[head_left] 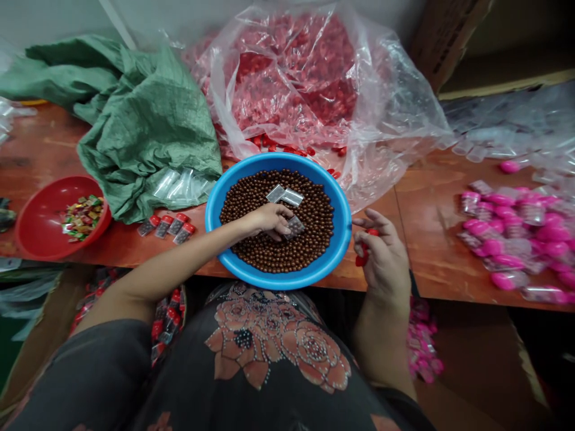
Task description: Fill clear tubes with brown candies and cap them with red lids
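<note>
A blue basin (211,239) full of small round brown balls (251,251) stands at the table's front edge. Over the balls, my left hand (272,221) grips a small clear plastic container (294,227), which seems to have balls in it. Two more clear containers (284,194) lie on the balls just beyond my fingers. To the right of the basin, my right hand (381,248) is curled round a red cap (367,246); whether it holds more than one is hard to tell. Several filled containers with red caps (167,226) lie left of the basin.
Behind the basin sits a big clear bag of red caps (291,84). A green sack (148,131) with clear containers (184,187) and a red bowl of wrapped pieces (33,224) are on the left. Pink-capped containers (516,233) pile up at right. Boxes are below the table.
</note>
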The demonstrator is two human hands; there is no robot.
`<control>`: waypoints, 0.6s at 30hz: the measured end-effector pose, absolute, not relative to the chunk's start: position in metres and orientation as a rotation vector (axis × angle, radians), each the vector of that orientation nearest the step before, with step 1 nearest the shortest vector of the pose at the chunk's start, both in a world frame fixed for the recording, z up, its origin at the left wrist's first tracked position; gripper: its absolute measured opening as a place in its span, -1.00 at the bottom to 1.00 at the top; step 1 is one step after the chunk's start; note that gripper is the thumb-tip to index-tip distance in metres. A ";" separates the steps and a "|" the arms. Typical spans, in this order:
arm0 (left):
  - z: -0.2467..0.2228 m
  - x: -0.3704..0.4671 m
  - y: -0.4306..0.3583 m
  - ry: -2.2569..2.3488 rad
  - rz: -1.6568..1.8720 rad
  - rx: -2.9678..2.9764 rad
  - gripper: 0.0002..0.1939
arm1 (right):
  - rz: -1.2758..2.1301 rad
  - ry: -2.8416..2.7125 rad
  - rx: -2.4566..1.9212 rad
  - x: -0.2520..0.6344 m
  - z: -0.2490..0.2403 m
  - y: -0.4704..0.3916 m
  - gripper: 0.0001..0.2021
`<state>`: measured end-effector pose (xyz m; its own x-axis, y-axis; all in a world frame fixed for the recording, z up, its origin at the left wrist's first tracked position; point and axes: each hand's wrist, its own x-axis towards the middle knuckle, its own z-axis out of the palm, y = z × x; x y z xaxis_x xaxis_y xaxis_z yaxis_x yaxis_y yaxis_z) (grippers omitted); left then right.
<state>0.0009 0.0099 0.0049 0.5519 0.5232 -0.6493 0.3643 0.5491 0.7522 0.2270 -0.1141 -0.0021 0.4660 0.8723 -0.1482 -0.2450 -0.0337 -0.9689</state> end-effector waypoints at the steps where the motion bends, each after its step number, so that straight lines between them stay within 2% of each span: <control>1: 0.009 -0.005 0.008 0.988 0.123 1.013 -0.54 | 1.020 -0.643 -1.296 0.226 0.001 -0.114 -0.56; 5: 0.025 -0.028 -0.002 0.850 0.212 0.906 -0.65 | 1.058 -0.758 -1.234 0.218 0.019 -0.109 -0.55; 12: 0.038 -0.047 -0.022 0.776 0.439 0.717 -0.61 | 1.284 -0.833 -1.081 0.183 0.038 -0.086 -0.61; 18: 0.035 -0.052 -0.027 0.796 0.610 0.721 -0.59 | 1.181 -1.039 -1.179 0.161 0.027 -0.076 -0.71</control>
<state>-0.0520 -0.0272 0.0350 0.5580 0.7187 -0.4148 -0.2142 0.6076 0.7648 0.1607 -0.0758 0.0270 0.1131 0.9935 -0.0109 -0.1155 0.0022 -0.9933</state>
